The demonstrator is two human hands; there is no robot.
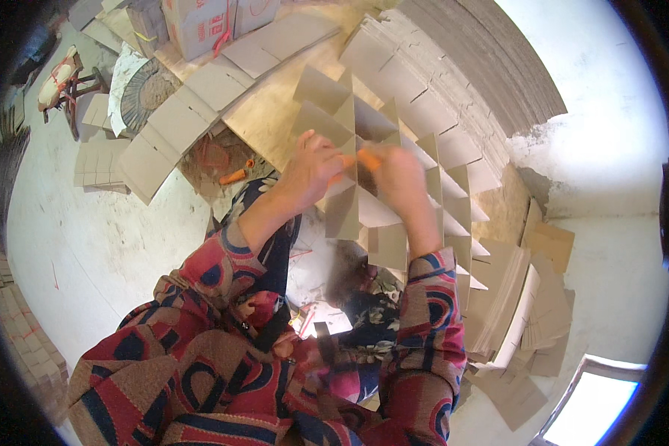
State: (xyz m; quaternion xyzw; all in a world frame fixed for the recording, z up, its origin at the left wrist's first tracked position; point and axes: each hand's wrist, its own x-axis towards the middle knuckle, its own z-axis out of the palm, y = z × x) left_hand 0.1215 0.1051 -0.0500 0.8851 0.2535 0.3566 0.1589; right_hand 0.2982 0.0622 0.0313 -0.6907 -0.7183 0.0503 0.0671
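A grid of interlocked grey-brown cardboard dividers (372, 204) stands upright in front of me, its panels crossing into open cells. My left hand (314, 169) is closed on a panel at the grid's left side, with orange coverings on some fingertips. Close beside it, my right hand (398, 175) is bent over the grid's middle, pinching at a panel; orange shows at its fingertips too. Motion slightly blurs the right hand, and the exact slot between the hands is hidden.
Stacked slotted cardboard sheets (424, 97) lie beyond the grid. A row of flat cardboard pieces (193, 104) runs to the left, below a carton (201, 30). An orange-handled tool (234, 176) lies near my knee. More cardboard sheets (498, 297) lean at the right. A small stool (70, 89) stands far left.
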